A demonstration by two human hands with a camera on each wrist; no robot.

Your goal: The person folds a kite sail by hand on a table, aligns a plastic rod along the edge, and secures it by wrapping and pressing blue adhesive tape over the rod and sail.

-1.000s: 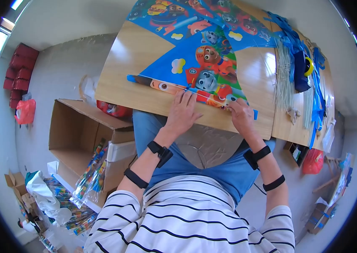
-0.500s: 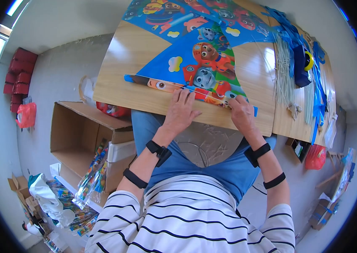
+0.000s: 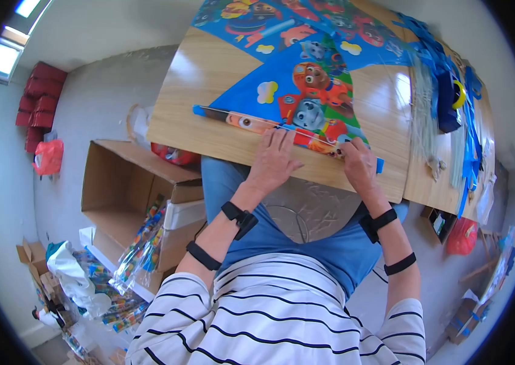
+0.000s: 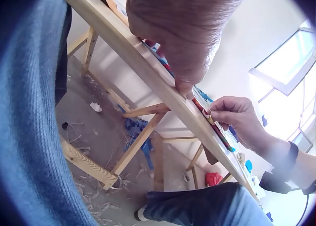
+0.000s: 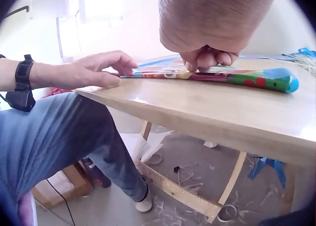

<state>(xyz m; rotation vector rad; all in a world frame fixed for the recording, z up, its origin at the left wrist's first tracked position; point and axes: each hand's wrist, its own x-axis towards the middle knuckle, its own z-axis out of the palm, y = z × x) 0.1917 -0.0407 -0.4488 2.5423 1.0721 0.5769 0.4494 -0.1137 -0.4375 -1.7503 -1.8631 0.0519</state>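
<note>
A blue printed plastic sheet (image 3: 242, 91) with cartoon dogs lies on the wooden table (image 3: 184, 131), its near edge folded into a narrow strip (image 3: 248, 123). Along that strip runs a thin white rod (image 3: 315, 137). My left hand (image 3: 271, 163) presses the middle of the strip with its fingertips, fingers fairly straight and thumb out to the side. Farther right, my right hand (image 3: 361, 165) has curled fingers pinching at the rod over the strip; the fingers partly hide the pinch. In the right wrist view, the strip's rounded blue end (image 5: 289, 80) sticks out past this hand.
More printed sheets (image 3: 269, 27) cover the table's far side. At right lie a bundle of thin rods (image 3: 421, 103), blue strips (image 3: 470, 152) and a tape roll (image 3: 459, 94). A cardboard box (image 3: 117, 176) stands on the floor at left, near packed printed rolls (image 3: 139, 243).
The head view shifts slightly, moving everything a little to the right in the picture. Both hands keep nearly the same place on the folded strip.
</note>
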